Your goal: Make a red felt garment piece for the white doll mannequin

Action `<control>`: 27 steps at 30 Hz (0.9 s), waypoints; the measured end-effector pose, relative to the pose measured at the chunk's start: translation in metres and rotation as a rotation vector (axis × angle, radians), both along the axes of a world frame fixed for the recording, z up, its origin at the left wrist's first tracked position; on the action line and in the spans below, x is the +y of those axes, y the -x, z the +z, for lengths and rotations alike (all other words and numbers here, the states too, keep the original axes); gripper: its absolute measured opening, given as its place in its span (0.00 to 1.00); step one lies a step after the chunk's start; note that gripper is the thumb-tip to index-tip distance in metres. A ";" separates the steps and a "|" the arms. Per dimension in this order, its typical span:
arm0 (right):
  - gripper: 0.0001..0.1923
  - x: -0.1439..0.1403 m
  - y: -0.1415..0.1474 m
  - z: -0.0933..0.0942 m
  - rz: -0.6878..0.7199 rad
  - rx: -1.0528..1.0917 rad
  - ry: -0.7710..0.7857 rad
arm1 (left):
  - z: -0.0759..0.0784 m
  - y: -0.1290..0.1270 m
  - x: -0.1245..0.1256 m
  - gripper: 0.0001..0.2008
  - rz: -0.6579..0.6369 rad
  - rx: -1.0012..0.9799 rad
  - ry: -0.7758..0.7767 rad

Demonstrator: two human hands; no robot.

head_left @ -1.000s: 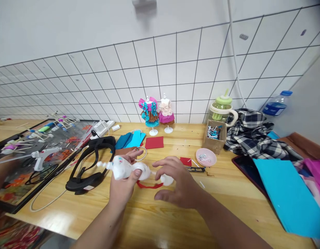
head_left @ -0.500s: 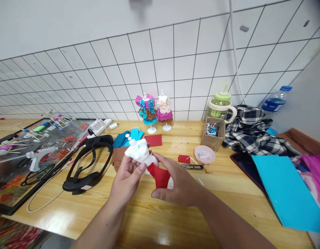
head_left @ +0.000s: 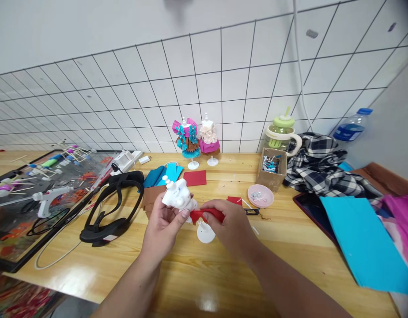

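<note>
A small white dress form [head_left: 178, 195] with a round base [head_left: 205, 232] leans tilted above the table, its neck toward the far left. My left hand [head_left: 166, 223] is closed around its body, thumb on the near side. A piece of red crepe paper [head_left: 207, 215] lies across its lower part. My right hand [head_left: 228, 223] pinches that red paper between thumb and fingers. The fingers of both hands are partly hidden behind the form and the paper.
Two dressed miniature forms [head_left: 190, 140] stand by the tiled wall. At right are a pink dish [head_left: 261, 196], a cardboard box [head_left: 272, 170], a green-lidded jug [head_left: 283, 131] and blue paper [head_left: 366, 243]. A black headset [head_left: 114, 212] and a glue gun [head_left: 48, 201] lie left.
My right hand has closed from a wide grip into a pinch and folded the red paper across the form. The round base now shows. My left hand keeps its hold.
</note>
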State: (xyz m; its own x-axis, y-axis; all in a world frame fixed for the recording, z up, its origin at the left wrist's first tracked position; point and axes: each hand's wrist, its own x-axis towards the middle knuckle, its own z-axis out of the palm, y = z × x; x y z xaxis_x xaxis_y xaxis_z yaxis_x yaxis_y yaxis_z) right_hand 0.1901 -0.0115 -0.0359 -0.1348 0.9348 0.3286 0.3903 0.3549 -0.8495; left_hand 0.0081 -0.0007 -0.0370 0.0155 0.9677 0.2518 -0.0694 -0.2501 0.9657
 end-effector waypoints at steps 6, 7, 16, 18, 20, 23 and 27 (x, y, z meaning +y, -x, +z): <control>0.08 -0.001 -0.002 0.004 0.016 -0.054 -0.006 | -0.002 0.003 0.003 0.20 0.083 0.009 -0.053; 0.08 -0.001 -0.003 0.006 0.016 -0.061 -0.005 | -0.001 0.003 0.004 0.20 0.109 0.016 -0.063; 0.06 -0.018 -0.009 -0.016 0.231 -0.462 -0.127 | 0.009 0.004 0.041 0.17 0.206 0.341 -0.425; 0.06 -0.026 -0.010 -0.036 0.274 -0.674 -0.186 | 0.015 0.002 0.055 0.20 0.144 0.330 -0.389; 0.04 -0.031 -0.014 -0.052 0.349 -0.774 -0.212 | 0.019 -0.001 0.072 0.24 0.103 0.192 -0.296; 0.07 -0.029 -0.025 -0.061 0.284 -0.666 -0.154 | 0.018 -0.009 0.102 0.25 0.050 0.150 -0.090; 0.06 -0.019 -0.045 -0.060 0.142 -0.507 -0.031 | 0.000 -0.023 0.142 0.29 -0.148 0.197 0.188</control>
State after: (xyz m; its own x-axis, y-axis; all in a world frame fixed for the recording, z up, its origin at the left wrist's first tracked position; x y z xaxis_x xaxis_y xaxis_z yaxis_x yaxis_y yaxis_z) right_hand 0.2353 -0.0309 -0.0961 -0.4090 0.8866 0.2161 0.6957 0.4562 -0.5549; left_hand 0.0314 0.1414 -0.0367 0.1904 0.9806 0.0471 0.1016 -0.0674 0.9925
